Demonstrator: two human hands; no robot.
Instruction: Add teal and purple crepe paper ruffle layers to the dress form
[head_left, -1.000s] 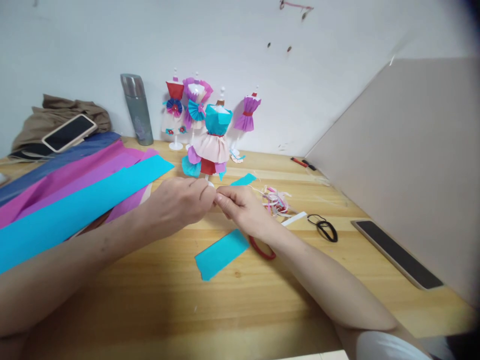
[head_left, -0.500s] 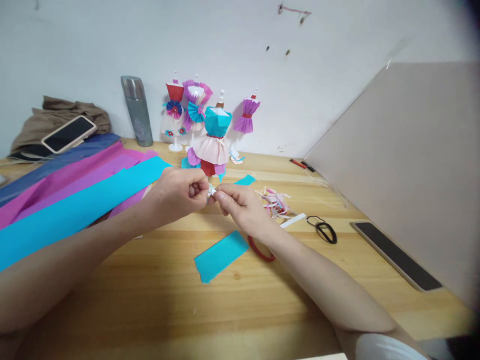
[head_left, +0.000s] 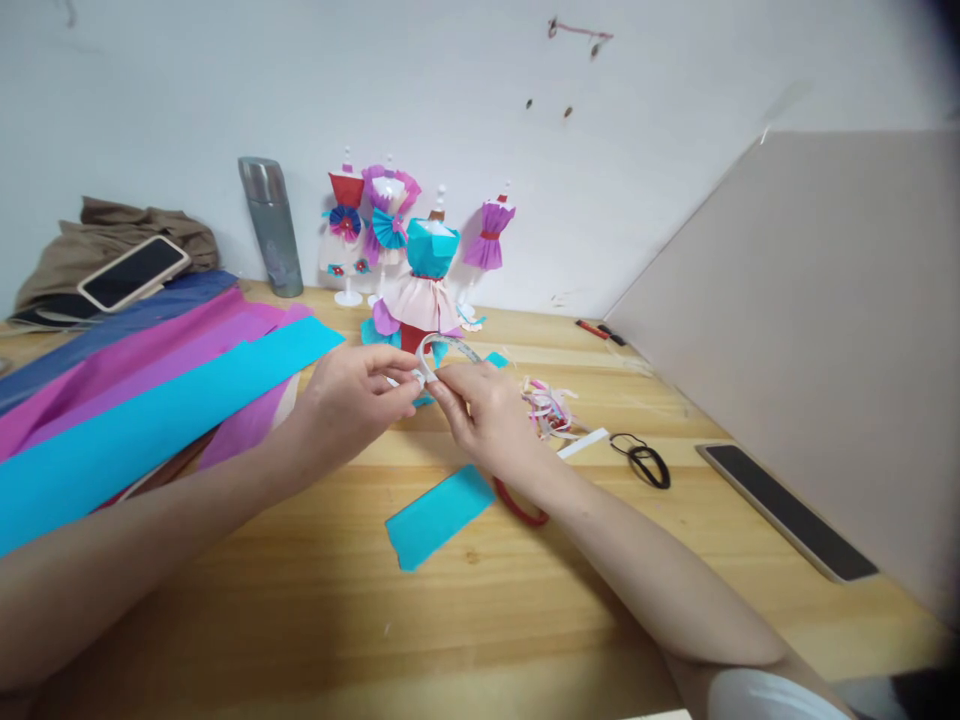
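A narrow white strip with faint printed marks (head_left: 453, 344) curls up in a loop above the wooden table. My right hand (head_left: 487, 405) pinches it between thumb and fingers. Close beside it, my left hand (head_left: 356, 395) bends its fingers and thumb around the strip's other part, where a bit of white shows. Most of what lies in its fingers is hidden. Behind the hands stands a small dress form in a turquoise and pale pink paper dress (head_left: 432, 250). A turquoise paper piece (head_left: 441, 515) lies below my hands, next to a red scissor handle (head_left: 521, 503) partly under my right arm.
Long turquoise (head_left: 172, 410) and purple paper sheets (head_left: 187, 345) spread at left. A bottle (head_left: 271, 230), several dressed forms and a phone (head_left: 135, 272) stand or lie behind. Paper scraps (head_left: 551, 405), black hair ties (head_left: 646, 462) and a dark flat device (head_left: 787, 510) are at right.
The white strip now shows as a raised loop above my right hand. My left fingers have loosened from a tight fist-like pinch and spread a little.
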